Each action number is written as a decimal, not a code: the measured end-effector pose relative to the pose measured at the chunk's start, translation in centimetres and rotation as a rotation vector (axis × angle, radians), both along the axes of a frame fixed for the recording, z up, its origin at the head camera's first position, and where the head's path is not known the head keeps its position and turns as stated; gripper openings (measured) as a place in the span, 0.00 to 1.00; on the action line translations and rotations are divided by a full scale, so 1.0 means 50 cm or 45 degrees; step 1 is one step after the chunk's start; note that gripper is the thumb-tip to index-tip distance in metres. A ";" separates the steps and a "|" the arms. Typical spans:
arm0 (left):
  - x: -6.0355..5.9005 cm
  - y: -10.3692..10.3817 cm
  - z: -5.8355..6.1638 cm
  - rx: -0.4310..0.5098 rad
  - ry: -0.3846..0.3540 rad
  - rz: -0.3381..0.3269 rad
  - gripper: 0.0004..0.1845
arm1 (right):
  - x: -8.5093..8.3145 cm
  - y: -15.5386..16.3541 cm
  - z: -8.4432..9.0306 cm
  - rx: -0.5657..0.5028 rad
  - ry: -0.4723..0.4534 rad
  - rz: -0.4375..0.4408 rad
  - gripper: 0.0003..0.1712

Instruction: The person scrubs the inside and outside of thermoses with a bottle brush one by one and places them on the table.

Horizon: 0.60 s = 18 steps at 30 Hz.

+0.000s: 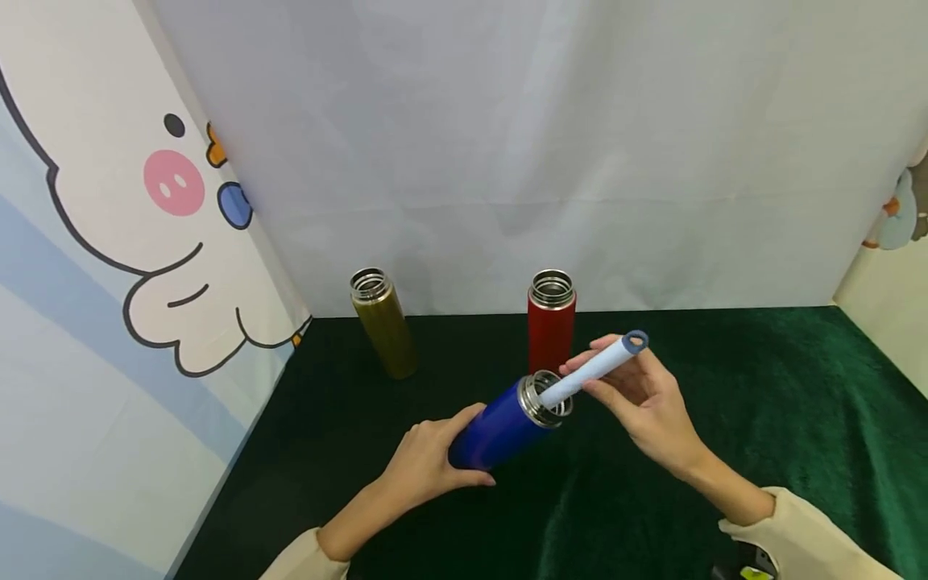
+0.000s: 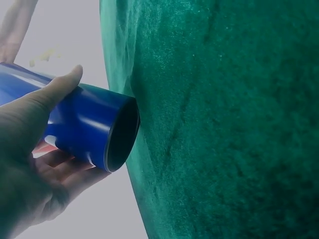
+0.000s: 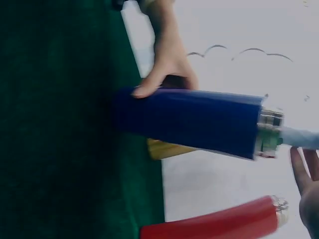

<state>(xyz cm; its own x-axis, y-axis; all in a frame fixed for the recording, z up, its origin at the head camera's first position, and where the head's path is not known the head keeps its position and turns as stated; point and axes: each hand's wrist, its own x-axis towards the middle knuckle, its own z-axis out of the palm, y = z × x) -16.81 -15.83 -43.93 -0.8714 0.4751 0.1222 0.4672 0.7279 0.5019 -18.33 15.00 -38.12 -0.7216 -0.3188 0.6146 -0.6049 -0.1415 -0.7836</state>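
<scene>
My left hand point(image 1: 428, 459) grips a blue bottle point(image 1: 493, 431) round its lower part. The bottle is tilted above the table, its steel mouth toward the right. Between thumb and fingers, my right hand point(image 1: 652, 399) pinches a light blue handle point(image 1: 594, 372) with a dark blue ring at its top. The handle's lower end goes into the bottle's mouth, and what is on that end is hidden inside. In the left wrist view the blue bottle's base point(image 2: 122, 134) faces the camera. The right wrist view shows the bottle's steel neck point(image 3: 269, 134) with the handle entering it.
A lidless red bottle point(image 1: 551, 330) stands just behind the blue one. Farther left stands an olive-gold bottle point(image 1: 384, 330), also lidless. Dark green cloth point(image 1: 783, 419) covers the table, and a pale curtain point(image 1: 464, 161) hangs behind. A small black and yellow-green object point(image 1: 754, 572) lies by the right sleeve.
</scene>
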 end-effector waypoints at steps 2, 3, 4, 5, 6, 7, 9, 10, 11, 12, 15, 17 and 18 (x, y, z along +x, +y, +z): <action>0.002 -0.002 -0.001 0.014 -0.029 0.009 0.46 | -0.006 0.010 0.017 -0.133 0.011 0.061 0.24; 0.002 -0.003 -0.001 0.023 -0.041 0.008 0.46 | -0.009 0.016 0.028 -0.204 0.020 0.096 0.24; 0.002 -0.004 -0.001 0.033 -0.048 0.004 0.46 | -0.012 0.022 0.038 -0.269 0.033 0.133 0.25; 0.001 -0.004 -0.001 0.038 -0.053 -0.005 0.46 | -0.014 0.028 0.047 -0.323 0.042 0.155 0.25; 0.001 -0.004 -0.001 0.043 -0.057 -0.015 0.46 | -0.016 0.033 0.056 -0.366 0.054 0.167 0.25; -0.001 -0.005 -0.001 0.045 -0.055 -0.032 0.46 | -0.018 0.038 0.063 -0.397 0.059 0.162 0.25; -0.006 -0.005 0.000 0.044 -0.051 -0.064 0.46 | -0.019 0.048 0.077 -0.436 0.048 0.146 0.24; -0.009 -0.005 0.000 0.039 -0.046 -0.076 0.46 | -0.019 0.052 0.082 -0.458 0.042 0.134 0.24; -0.010 -0.005 0.001 0.036 -0.046 -0.084 0.46 | -0.020 0.055 0.087 -0.479 0.038 0.118 0.24; -0.012 -0.006 0.001 0.035 -0.043 -0.089 0.47 | -0.020 0.059 0.093 -0.503 0.036 0.105 0.23; -0.012 -0.006 0.002 0.027 -0.036 -0.081 0.46 | -0.021 0.068 0.107 -0.601 0.045 0.075 0.22; -0.010 -0.005 0.002 0.026 -0.030 -0.076 0.46 | -0.019 0.073 0.115 -0.651 0.060 0.041 0.22; -0.010 -0.005 0.001 0.024 -0.026 -0.075 0.46 | -0.017 0.075 0.118 -0.671 0.063 0.018 0.22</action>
